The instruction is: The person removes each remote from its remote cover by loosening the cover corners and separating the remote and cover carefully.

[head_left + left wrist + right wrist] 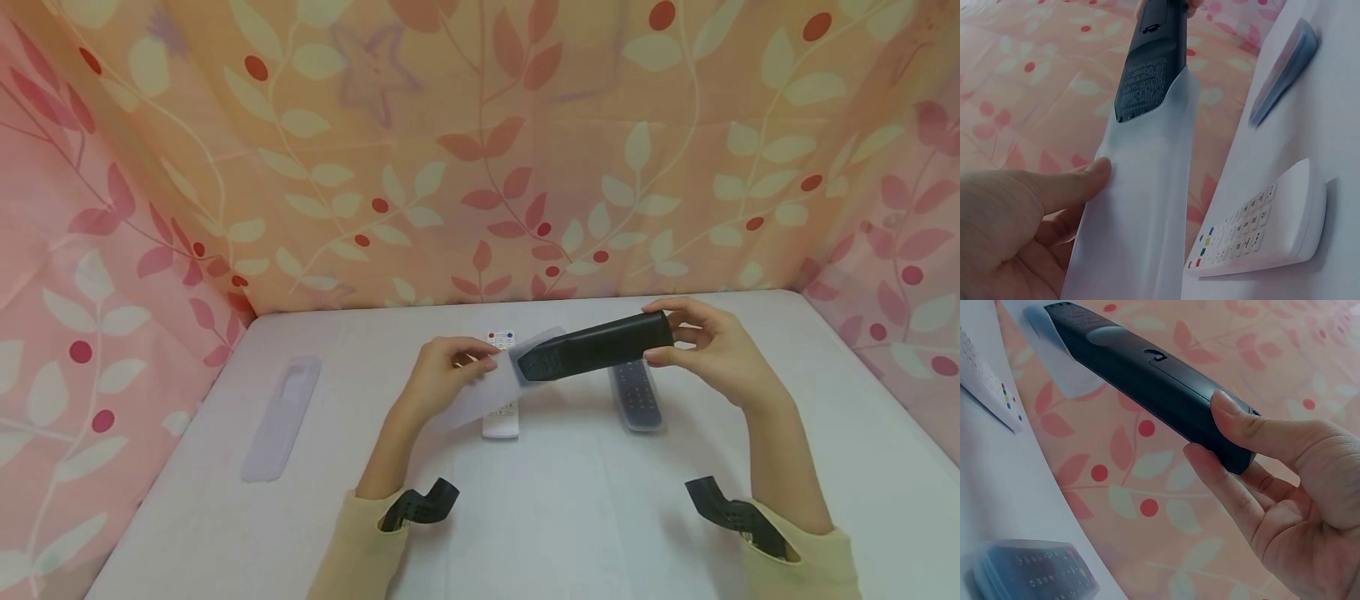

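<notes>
Seemingly, insertion is the step: above the desk [555, 517], the right hand [708, 350] grips the black remote [607, 346] at its right end, its left tip inside the translucent cover [1135, 194] the left hand [441, 379] pinches; going deeper likely calls for keeping both aligned.

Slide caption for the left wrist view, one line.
Left hand holds a translucent sleeve, a black remote at its open end; a white remote lies on the table.
</notes>
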Demonstrator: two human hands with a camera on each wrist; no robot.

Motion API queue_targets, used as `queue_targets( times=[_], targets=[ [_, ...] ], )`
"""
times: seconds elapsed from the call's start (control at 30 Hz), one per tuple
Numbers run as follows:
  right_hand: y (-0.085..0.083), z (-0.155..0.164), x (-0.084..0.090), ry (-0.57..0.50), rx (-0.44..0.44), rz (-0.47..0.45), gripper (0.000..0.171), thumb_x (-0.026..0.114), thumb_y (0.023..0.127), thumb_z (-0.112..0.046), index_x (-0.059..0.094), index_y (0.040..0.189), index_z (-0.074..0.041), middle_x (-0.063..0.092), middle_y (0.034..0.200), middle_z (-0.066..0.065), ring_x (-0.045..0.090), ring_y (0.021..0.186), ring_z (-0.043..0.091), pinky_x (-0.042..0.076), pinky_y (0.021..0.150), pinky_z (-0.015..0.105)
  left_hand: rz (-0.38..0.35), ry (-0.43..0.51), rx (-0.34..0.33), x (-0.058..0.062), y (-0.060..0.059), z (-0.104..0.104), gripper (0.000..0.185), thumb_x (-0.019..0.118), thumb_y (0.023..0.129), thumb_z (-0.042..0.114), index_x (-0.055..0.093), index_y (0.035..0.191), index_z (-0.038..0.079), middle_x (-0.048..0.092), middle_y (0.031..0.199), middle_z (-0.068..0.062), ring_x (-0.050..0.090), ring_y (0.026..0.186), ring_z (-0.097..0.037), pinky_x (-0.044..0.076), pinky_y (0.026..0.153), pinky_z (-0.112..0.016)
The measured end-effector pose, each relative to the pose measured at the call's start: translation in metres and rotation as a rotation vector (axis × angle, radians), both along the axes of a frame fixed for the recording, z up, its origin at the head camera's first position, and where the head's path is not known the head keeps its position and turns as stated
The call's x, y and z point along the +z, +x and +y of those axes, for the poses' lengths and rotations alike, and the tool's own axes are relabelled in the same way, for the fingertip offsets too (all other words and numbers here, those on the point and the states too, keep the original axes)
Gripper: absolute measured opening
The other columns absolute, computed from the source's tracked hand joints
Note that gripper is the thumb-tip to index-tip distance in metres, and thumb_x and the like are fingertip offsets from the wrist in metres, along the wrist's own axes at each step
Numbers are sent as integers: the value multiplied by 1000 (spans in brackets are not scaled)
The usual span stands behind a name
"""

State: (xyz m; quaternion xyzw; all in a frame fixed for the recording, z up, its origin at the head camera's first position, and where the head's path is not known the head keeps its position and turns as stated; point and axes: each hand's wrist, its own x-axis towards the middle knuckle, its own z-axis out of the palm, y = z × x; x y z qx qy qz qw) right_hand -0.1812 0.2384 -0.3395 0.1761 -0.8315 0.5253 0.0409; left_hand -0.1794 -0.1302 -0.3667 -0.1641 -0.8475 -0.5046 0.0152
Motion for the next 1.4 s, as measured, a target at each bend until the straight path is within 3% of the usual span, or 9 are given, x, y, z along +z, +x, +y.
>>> queue_targets(
  times=[0.47, 0.67, 0.83, 1.07, 1.4],
  targets=[
    [1, 6, 2, -52, 11, 1, 57, 83, 85, 9, 65, 136, -10, 59, 107, 2, 71, 93, 7, 63, 77, 23, -7, 0, 3, 1, -2, -10, 21, 78, 95, 6, 80, 116, 3, 78, 100, -10, 67, 77, -16, 58, 70, -23],
    [1, 11, 2, -132, 40, 7, 58, 80, 84, 14, 67, 134, -12, 60, 110, 4, 71, 92, 8, 63, 76, 23, -24, 3, 26, 2, -2, -13, 21, 79, 94, 6, 80, 115, 3, 78, 99, -10, 67, 76, -16, 57, 70, -23],
    [2, 10, 3, -109, 27, 16, 57, 81, 85, 13, 66, 135, -11, 61, 110, 3, 71, 93, 8, 63, 76, 23, -38, 4, 28, 2, -3, -14, 21, 78, 95, 5, 80, 115, 2, 78, 99, -11, 66, 75, -16, 56, 69, -22],
    [4, 24, 1, -277, 54, 25, 58, 75, 85, 21, 69, 134, -9, 63, 106, 4, 75, 91, 9, 63, 76, 22, -6, -17, 81, 3, -3, -22, 20, 79, 94, 4, 81, 113, 2, 78, 93, -11, 67, 72, -16, 56, 66, -23],
    [4, 27, 1, -299, 67, 41, 57, 71, 88, 21, 68, 137, -8, 62, 107, 3, 78, 90, 8, 61, 81, 18, 12, -12, 95, 0, -6, -28, 19, 78, 94, 2, 81, 112, 1, 78, 97, -13, 67, 73, -18, 56, 67, -22]
  ],
)
